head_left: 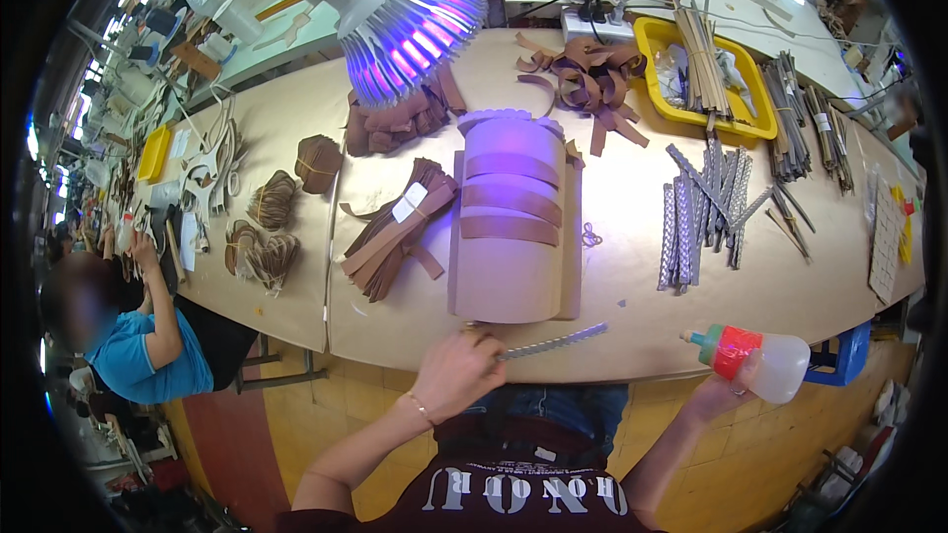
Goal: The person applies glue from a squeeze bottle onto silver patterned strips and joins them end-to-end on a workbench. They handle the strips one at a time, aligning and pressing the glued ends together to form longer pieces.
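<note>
Left hand [456, 372]: fingers closed on one end of grey zigzag-edged strip [553, 342], near table edge | Right hand [726, 390]: wrapped around glue squeeze bottle [755, 357], right, off the table [632, 276] | rounded form [513, 227] just beyond strip.

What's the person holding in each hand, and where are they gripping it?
The left hand pinches a grey zigzag-edged strip by its near end. The right hand holds a squeeze bottle from below, around its body.
</note>
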A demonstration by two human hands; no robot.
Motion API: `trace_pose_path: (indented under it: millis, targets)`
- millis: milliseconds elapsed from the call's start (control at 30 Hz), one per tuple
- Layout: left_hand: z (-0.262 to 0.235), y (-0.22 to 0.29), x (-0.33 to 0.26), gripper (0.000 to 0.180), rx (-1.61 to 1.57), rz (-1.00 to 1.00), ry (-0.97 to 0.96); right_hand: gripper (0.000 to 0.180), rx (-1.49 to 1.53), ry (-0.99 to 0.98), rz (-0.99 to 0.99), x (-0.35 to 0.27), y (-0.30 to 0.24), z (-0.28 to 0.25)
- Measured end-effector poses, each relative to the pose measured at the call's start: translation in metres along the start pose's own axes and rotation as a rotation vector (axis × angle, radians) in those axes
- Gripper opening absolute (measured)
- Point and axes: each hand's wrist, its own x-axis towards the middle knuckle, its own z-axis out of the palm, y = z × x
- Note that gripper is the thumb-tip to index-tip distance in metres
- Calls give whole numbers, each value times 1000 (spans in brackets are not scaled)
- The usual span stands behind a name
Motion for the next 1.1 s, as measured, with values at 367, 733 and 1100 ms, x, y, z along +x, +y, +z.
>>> trace_pose_path:
  millis: [367, 733, 1100]
  targets:
    - [22, -21, 29, 24, 47, 139, 578, 56, -49, -127, 47, -7, -7, 5]
    - [6, -25, 89, 16, 79, 60, 609, 57, 169, -101, 231, 5, 20, -6]
    - [27, 72, 121, 33, -120, 408, 210, 62, 843, -229, 574, 41, 47, -5]
